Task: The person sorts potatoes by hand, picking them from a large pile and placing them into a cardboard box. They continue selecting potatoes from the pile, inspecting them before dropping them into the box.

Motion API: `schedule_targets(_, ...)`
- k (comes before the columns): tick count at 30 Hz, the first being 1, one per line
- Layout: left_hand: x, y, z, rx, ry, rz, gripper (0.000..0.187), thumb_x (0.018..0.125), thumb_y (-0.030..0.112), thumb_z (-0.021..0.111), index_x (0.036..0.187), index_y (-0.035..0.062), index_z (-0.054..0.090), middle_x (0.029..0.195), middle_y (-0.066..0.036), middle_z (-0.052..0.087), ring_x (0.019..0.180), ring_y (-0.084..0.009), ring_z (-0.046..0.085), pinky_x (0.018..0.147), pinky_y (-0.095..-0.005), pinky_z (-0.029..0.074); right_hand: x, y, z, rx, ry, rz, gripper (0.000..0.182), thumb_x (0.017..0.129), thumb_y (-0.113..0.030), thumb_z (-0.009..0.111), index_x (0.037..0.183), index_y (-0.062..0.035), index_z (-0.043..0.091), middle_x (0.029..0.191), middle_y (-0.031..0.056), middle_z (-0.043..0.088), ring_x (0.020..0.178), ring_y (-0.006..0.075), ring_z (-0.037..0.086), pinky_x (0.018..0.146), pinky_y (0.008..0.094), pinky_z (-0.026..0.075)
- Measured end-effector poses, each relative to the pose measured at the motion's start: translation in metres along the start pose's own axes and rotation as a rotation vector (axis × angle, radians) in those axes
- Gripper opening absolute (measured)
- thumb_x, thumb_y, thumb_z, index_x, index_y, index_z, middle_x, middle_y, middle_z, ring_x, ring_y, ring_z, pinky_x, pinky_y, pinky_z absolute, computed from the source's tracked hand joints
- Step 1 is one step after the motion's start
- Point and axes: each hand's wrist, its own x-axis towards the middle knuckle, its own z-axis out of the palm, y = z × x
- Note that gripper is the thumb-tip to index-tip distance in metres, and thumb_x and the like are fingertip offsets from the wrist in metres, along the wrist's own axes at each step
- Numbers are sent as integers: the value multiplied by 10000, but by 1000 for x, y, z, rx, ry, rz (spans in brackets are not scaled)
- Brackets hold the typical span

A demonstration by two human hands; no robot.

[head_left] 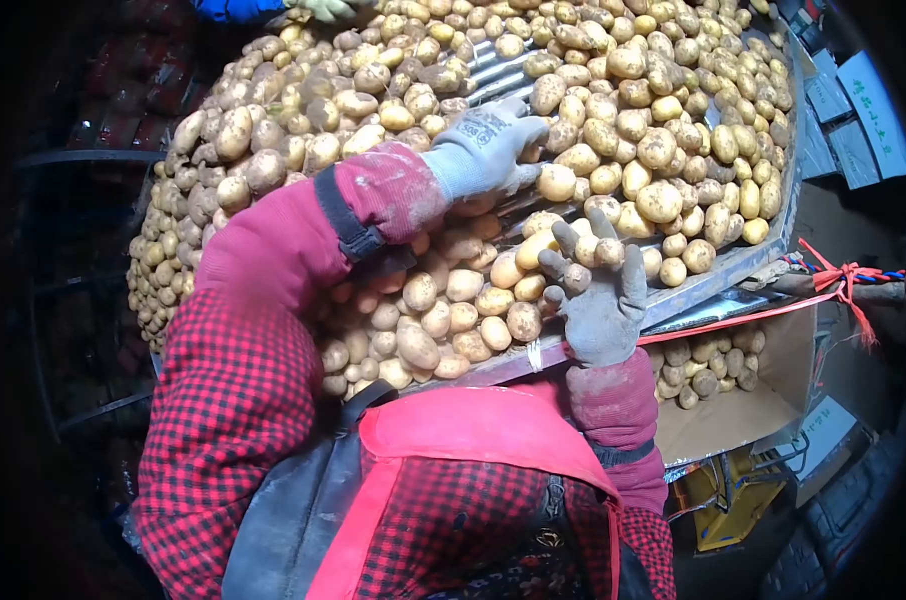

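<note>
Potatoes point(658, 202) lie heaped over a metal-edged sorting table point(748, 262). My left hand point(488, 148), in a grey-white glove, reaches across to the middle of the heap beside a strip of bare metal bars point(498, 72); its fingers are bent near the potatoes, and whether they hold one is hidden. At the near edge my right hand point(598, 300), in a dirty grey glove, is palm up with fingers curled around small potatoes point(577, 278).
Below the table's right edge stands a cardboard box point(708, 425) with potatoes inside. Red string point(845, 278) is tied round a pole at the right. Printed boxes point(876, 112) are stacked at the upper right. Another person's gloved hand point(328, 8) shows at the top edge.
</note>
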Motion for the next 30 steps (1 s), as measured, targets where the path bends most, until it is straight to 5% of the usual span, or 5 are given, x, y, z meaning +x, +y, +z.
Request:
schedule_targets(10,-9,92,-18,-327,8,554,558,896,421,715,1356,123,611,1321,-195,573,1132,-383,587,917,-502,466,1,8,6,-347,108,-366,384,1122,-231,440,1485,-109,462,1405,92,560,1285,210,556,1088,404,490)
schedule_targets(12,-3,76,-35,-374,-21,516,589,905,418,716,1376,85,594,1325,-199,584,1160,-409,586,943,-516,473,2,17,-16,-875,110,-540,506,1074,-358,552,1511,-125,450,1425,108,558,1193,203,618,942,362,574)
schedule_targets(17,33,-53,-66,112,84,37,641,901,500,688,1395,105,584,1277,-231,644,1185,-394,620,1003,-486,497,4,-7,-4,122,74,34,619,1049,-528,519,1531,-149,442,1415,205,583,957,216,679,643,308,575)
schedule_targets(22,23,-135,-89,423,-366,-518,773,907,683,597,1473,159,539,1355,-272,605,1271,-424,575,1078,-508,448,2,-6,3,47,146,28,664,1041,-592,486,1532,-146,447,1399,229,596,921,228,671,613,277,533)
schedule_targets(30,42,-48,-56,257,-580,-229,641,912,620,599,1376,178,592,1166,-225,653,1107,-369,657,916,-478,538,1,-6,12,17,180,43,675,1028,-617,494,1506,-141,478,1382,200,613,895,198,639,634,270,513)
